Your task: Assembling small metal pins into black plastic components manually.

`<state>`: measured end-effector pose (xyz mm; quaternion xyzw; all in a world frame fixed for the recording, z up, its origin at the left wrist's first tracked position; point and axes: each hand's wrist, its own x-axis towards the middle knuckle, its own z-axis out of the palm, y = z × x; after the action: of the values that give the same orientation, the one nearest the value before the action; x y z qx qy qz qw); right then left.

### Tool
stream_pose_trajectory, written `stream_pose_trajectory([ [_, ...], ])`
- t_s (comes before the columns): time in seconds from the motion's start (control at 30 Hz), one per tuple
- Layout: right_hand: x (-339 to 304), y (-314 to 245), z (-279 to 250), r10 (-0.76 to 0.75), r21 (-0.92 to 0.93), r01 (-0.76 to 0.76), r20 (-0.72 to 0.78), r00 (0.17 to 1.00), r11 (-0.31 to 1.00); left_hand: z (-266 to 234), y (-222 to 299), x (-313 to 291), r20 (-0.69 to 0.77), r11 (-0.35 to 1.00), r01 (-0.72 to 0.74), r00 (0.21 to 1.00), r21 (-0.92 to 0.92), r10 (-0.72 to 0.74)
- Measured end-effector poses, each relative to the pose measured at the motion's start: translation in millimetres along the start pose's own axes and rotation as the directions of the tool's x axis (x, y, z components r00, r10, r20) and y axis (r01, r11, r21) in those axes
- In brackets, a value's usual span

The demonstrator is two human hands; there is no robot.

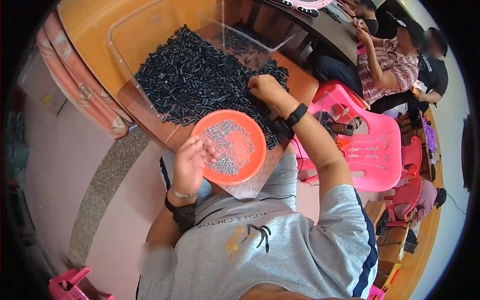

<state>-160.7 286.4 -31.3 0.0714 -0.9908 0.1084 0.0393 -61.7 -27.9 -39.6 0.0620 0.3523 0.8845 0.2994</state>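
A round orange-red bowl [257, 150] holds many small silver metal pins [227, 137], spread around a bare patch of its bottom. Over the bowl's left rim is my left hand [189, 161], palm turned up and fingers curled in; what they hold, if anything, is too small to make out. My right hand [270, 92] reaches to the right side of a big heap of short black cylindrical pieces [195, 75]. Its fingers are bent together at the heap's surface, and their tips are partly hidden, so I cannot see what is between them.
A clear plastic bin [117, 50] surrounds the back of the heap on a brown wooden table [135, 102]. Pink plastic chairs [370, 145] stand at right. Several people sit around a dark table [332, 25] at upper right. An orange patterned curtain [82, 75] hangs at left.
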Motion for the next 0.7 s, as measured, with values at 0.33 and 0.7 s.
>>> stream_pose_trajectory([
  [0.33, -6, 17, -7, 0.255, 0.711, -0.283, 0.149, 0.955, 0.644, 2, -3, -2, 0.010, 1.000, 0.011, 1.000, 0.024, -0.012],
  [0.7, -24, 21, -17, 0.231, 0.835, -0.242, 0.142, 0.963, 0.494, 11, -4, -6, 0.014, 0.997, 0.009, 1.000, 0.075, -0.010],
])
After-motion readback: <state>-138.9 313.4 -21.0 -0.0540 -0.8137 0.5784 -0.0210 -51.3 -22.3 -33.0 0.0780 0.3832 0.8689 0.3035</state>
